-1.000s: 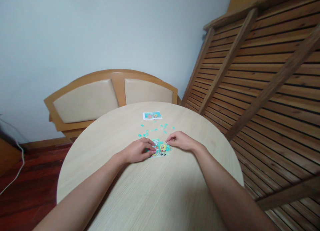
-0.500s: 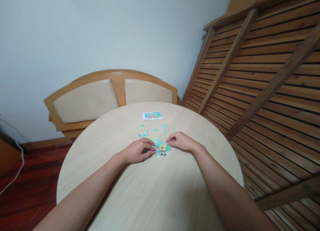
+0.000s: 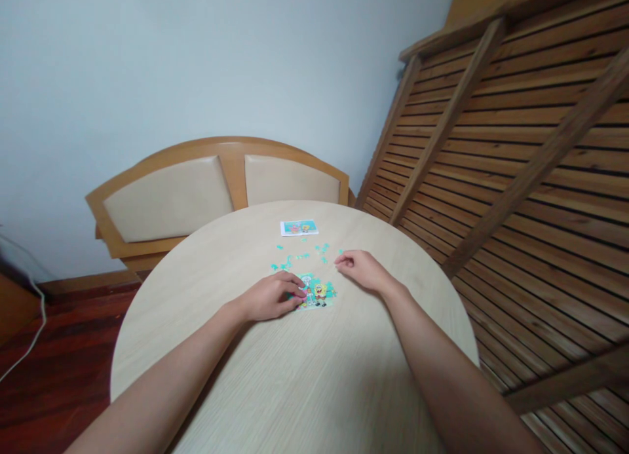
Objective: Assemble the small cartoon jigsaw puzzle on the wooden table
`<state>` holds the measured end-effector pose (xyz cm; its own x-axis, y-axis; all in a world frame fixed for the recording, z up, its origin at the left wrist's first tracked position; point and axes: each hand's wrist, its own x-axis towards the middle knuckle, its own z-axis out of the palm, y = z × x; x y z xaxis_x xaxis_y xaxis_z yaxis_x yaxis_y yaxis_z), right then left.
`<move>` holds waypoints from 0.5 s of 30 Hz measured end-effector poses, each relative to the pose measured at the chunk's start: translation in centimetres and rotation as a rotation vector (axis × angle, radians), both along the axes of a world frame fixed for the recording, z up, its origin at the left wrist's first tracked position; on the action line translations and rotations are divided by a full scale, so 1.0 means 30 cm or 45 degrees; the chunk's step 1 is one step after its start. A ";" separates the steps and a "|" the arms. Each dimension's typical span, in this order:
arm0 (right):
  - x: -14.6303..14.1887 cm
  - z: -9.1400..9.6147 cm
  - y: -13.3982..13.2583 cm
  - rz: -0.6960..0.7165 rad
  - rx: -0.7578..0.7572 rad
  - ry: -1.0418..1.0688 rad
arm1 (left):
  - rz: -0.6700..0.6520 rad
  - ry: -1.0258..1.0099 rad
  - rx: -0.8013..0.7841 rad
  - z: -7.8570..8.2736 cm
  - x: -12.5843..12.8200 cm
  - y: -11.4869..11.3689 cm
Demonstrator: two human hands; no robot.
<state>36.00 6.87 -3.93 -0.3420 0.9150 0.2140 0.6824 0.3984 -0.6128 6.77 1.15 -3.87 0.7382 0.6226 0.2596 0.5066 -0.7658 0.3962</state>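
A partly assembled jigsaw puzzle (image 3: 320, 295) with cartoon figures on a teal ground lies flat on the table. My left hand (image 3: 276, 295) rests on its left part, fingers stretched out and covering some of the picture. Just beyond the puzzle's upper right corner is my right hand (image 3: 361, 269), its thumb and fingertips pinched together. A small pale bit at those fingertips looks like a puzzle piece (image 3: 336, 264), though most of it is hidden. Several loose teal pieces (image 3: 301, 256) are scattered past the puzzle.
Behind the loose pieces lies a white-edged picture card (image 3: 299, 228) with similar cartoon figures. The round wooden table (image 3: 295, 375) carries everything. A padded headboard (image 3: 170, 198) stands against the wall, and a slatted wooden frame (image 3: 491, 146) leans at the right.
My right hand has lifted away from the puzzle's upper right area and moved slightly up and right, still pinched. My left hand has stayed in place.
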 end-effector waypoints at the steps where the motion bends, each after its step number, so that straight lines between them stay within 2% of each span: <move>1: 0.017 -0.006 0.011 -0.098 0.071 -0.004 | -0.003 -0.003 0.002 -0.002 -0.001 0.001; 3: 0.050 -0.029 0.036 -0.244 0.179 -0.044 | -0.007 -0.009 0.011 -0.008 -0.003 0.003; 6: 0.086 -0.076 0.066 -0.329 0.184 -0.126 | -0.007 -0.018 0.011 -0.013 -0.006 0.005; 9: 0.088 -0.105 0.074 -0.322 0.133 -0.193 | -0.004 -0.023 0.000 -0.009 -0.005 0.002; 15: 0.037 -0.104 0.054 -0.209 0.121 -0.321 | -0.004 -0.004 0.001 0.007 0.001 -0.005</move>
